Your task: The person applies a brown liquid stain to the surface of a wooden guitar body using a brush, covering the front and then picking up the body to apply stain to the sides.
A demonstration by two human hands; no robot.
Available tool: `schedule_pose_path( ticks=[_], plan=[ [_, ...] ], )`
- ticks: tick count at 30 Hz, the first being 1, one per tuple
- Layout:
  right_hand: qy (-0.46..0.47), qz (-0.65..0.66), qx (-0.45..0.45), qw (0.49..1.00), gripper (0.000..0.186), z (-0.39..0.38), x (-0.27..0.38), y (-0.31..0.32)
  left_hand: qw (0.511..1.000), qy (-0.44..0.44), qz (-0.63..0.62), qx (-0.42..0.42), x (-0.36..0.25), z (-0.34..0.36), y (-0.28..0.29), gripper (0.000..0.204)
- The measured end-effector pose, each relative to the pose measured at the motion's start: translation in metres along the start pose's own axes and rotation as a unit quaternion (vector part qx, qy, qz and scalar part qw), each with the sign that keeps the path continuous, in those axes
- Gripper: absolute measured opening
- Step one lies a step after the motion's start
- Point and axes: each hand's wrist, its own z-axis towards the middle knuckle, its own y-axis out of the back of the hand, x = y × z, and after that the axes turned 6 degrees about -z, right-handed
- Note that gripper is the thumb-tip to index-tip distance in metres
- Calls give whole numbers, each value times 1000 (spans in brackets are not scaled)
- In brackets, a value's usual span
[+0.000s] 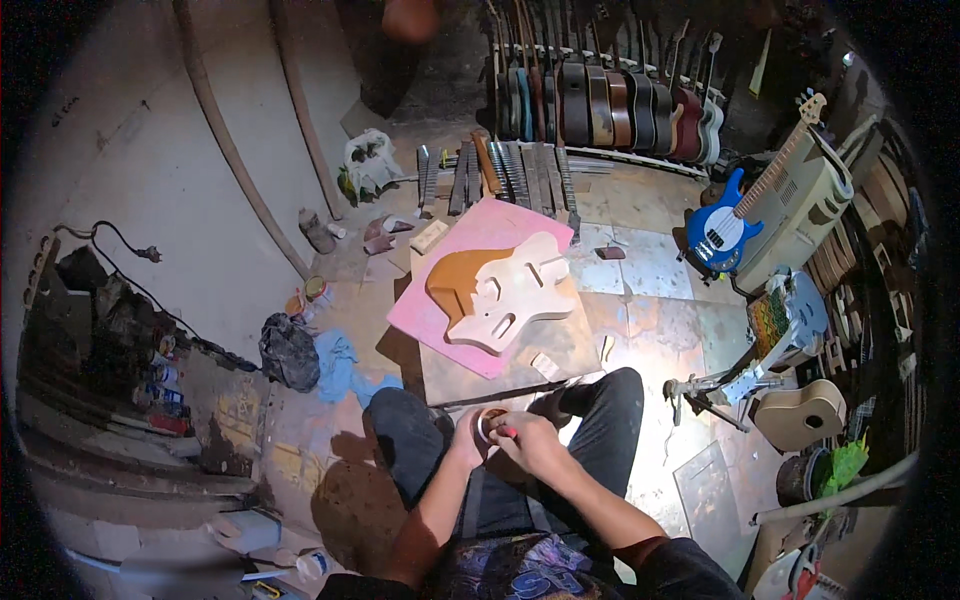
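Low in the middle, between my bent knees, my left hand (465,440) is closed around a small round can (483,425) with a pale rim and brown inside. My right hand (533,446) grips a red-handled tool (510,432) at the can's mouth; its tip is too hidden to identify. Just beyond them lies a carved guitar body (525,300), part orange-brown on the left and pale wood elsewhere. It rests on a tilted pink board (420,320), over a larger worn board (550,355) with small wood blocks (545,367).
Guitars stand on a rack (600,105) at the back, behind loose necks (490,175). A blue bass (718,235), an acoustic guitar (800,410) and a metal stand (705,395) are on the right. A black bag (288,350) and blue cloth (338,370) lie left.
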Motion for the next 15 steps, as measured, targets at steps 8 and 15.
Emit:
schedule_pose_path(
  ticks=[8,15],
  plan=[
    [14,24,-45,999,22,-6,9,-5,1000,-13,-3,-21,-4,-3,7,38],
    [-12,52,-82,995,20,1,6,2,998,-7,-27,-49,-2,6,9,39]
  ],
)
